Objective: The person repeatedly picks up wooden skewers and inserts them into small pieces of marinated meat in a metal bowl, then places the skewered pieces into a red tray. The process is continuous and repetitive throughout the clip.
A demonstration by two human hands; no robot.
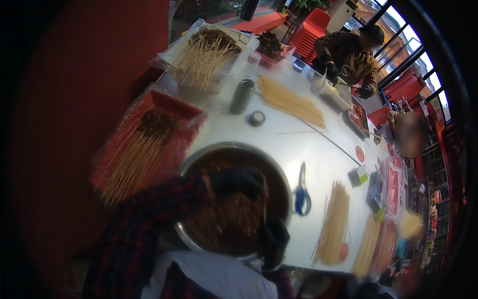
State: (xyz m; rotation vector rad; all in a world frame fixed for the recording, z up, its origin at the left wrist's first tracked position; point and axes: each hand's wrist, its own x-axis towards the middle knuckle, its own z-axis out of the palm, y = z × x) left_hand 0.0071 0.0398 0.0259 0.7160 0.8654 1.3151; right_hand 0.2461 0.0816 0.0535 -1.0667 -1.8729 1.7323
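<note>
A large round metal bowl (233, 244) holds chunks of dark, sauced food (227, 220). My left hand (239, 183), in a black glove, reaches over the bowl near its middle with the fingers bent; whether it grips a piece of food is hard to tell. At the bowl's right rim my right hand (273, 243), also black-gloved, is closed around a thin wooden skewer (265, 209) that points up towards my left hand. To the left of the bowl a red tray (186, 149), lined with clear plastic, holds loaded skewers (136, 164) with dark food at their far ends.
Blue-handled scissors (302, 196) and bundled bare skewers (334, 224) lie right of the bowl. Beyond it are a thermos flask (242, 97), its cap (257, 118), more skewers (289, 101) and a plastic-lined container of skewers (209, 56). Several people work around the table, one (349, 56) at a white tub (332, 93).
</note>
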